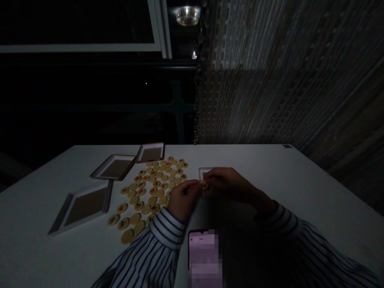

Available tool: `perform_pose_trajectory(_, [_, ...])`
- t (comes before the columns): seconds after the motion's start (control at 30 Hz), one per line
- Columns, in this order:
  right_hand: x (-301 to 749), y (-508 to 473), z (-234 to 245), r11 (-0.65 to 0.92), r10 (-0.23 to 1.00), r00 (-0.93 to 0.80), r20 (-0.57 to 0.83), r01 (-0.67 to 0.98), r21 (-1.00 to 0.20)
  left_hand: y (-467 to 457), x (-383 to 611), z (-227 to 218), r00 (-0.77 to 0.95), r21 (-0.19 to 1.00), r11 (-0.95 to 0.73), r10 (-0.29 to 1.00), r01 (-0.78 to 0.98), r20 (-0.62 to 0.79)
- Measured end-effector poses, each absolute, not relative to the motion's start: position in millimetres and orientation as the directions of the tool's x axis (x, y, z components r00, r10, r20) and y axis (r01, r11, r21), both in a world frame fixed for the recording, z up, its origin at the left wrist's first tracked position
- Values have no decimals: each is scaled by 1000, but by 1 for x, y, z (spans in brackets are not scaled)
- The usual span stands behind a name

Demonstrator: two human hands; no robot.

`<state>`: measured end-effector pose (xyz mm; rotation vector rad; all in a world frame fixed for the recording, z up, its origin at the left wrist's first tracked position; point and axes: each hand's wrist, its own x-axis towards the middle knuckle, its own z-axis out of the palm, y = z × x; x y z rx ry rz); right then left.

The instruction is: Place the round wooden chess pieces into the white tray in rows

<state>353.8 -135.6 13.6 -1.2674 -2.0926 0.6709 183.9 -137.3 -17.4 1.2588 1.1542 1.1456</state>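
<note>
My left hand [184,198] is closed in a pinch, its fingertips at a round wooden xiangqi piece [204,183] with a red mark. My right hand [226,179] meets it from the other side, fingers also pinched at that piece. Both hands are over a small white-rimmed box [207,169], mostly hidden by the right hand. A spot of red shows just below the fingertips, too dim to make out. Left of my hands, several xiangqi pieces [153,191] lie spread on the white table [240,156], some with red or black characters, others plain side up.
Three shallow open boxes or lids stand on the left: a white one [87,206], a brown-edged one [115,167] and a smaller one [150,153]. A lit phone [204,252] lies at the near edge, between my forearms. A bead-like curtain [255,80] hangs behind the table; the room is dark.
</note>
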Motion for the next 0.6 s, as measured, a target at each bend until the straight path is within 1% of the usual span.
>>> perform_pose_trajectory(0.1, [355,-135,13,418,903,-353,244,597,-685,-137,184,-16,50,1000,11,999,-5,-11])
perform_pose_trajectory(0.2, [355,-135,13,419,904,-347,250,603,-679,-137,184,-17,47,997,31,998,-68,-28])
perform_pose_trajectory(0.33, [354,-135,13,412,907,-342,245,603,-683,-136,183,-17,49,980,107,994,-167,-100])
perform_pose_trajectory(0.47, [353,-135,11,379,922,-313,230,596,-708,-138,183,-11,47,960,178,984,-214,-172])
perform_pose_trajectory(0.6, [352,-135,11,362,926,-312,210,587,-724,-138,183,-11,66,952,187,982,-243,-176])
